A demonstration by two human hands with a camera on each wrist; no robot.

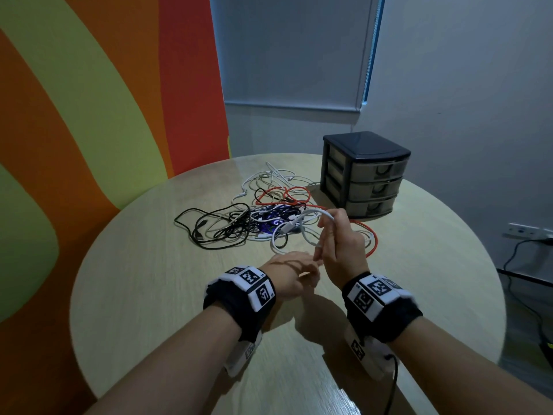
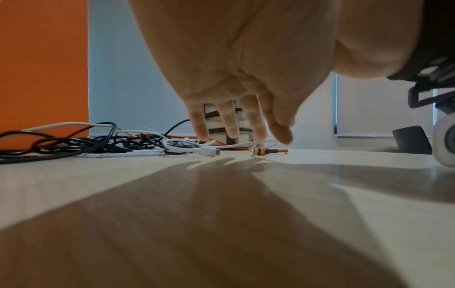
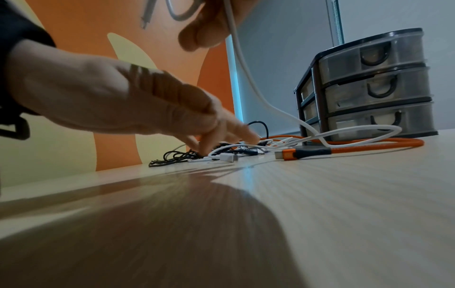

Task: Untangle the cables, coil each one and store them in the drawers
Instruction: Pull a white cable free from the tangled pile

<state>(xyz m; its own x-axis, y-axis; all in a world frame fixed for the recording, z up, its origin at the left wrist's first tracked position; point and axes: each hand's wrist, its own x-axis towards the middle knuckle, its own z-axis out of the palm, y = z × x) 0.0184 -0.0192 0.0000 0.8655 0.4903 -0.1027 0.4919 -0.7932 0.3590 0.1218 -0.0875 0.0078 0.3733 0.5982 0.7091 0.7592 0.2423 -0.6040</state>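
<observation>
A tangle of black, white and orange cables (image 1: 254, 217) lies in the middle of the round table (image 1: 149, 280). My right hand (image 1: 338, 241) is raised over the tangle's near right side and grips a white cable (image 1: 317, 212) that runs down into the pile. In the right wrist view its fingers (image 3: 204, 29) curl round that white cable (image 3: 246, 78). My left hand (image 1: 287, 274) hovers low just left of it, holding nothing. The left wrist view shows that hand (image 2: 231, 126) with fingers straight and spread above the table, short of the cables. The three-drawer unit (image 1: 365, 175) has every drawer closed.
An orange braided cable (image 3: 369, 147) loops in front of the drawer unit (image 3: 369, 87), its connector (image 3: 286, 155) pointing at me. A white connector (image 2: 209, 151) lies at the pile's near edge. Black cables (image 2: 61, 142) spread to the left. A striped wall stands behind.
</observation>
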